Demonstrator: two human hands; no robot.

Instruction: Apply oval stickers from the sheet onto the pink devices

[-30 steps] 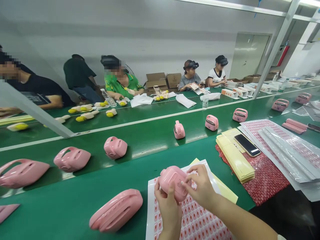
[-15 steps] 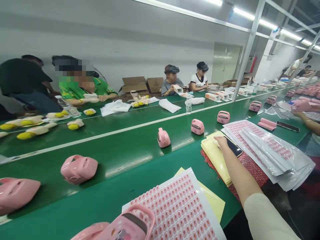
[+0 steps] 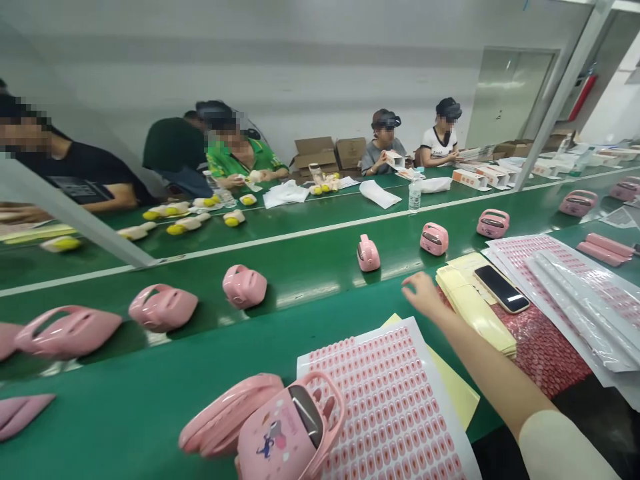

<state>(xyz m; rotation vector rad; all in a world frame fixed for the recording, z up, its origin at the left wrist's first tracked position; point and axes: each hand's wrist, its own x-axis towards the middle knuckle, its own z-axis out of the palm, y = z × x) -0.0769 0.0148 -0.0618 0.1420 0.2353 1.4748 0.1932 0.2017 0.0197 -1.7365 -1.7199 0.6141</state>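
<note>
The right hand (image 3: 426, 297) held nothing, its fingers (image 3: 414, 279) half-curled; the left hand's grip I could not tell. To the near left of these fingers was the printed pink device (image 3: 276, 437), which probably needed steady support.

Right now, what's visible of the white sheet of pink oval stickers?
The white sheet of pink oval stickers looks glossy, with even rows of red-centred ovals. It lies slanted, partly over yellow paper, on the green tabletop; its bottom edge leaves the frame. A pink plastic handled device hides some of its left side; contact is unclear.
</note>
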